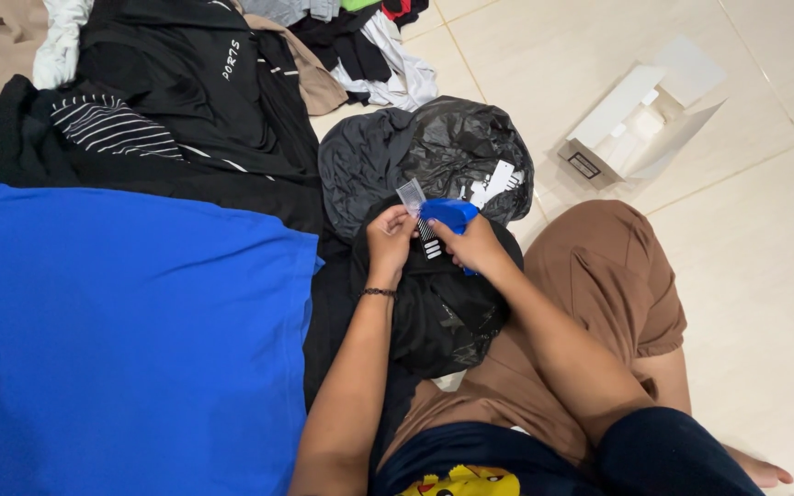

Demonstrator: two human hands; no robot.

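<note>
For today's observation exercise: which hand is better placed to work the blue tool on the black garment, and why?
Probably the right hand: it already grips the blue tool. The left hand pinches a small tag on the black garment.

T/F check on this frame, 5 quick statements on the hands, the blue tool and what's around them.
1. The right hand holds a blue tool. True.
2. The left hand rests on the white box. False: it pinches a small tag strip at the tool; the box lies apart on the tiled floor.
3. A blue garment lies spread to the person's left. True.
4. The white box is closed. False: its flaps stand open.
5. The black plastic bag lies beyond the hands. True.
</note>
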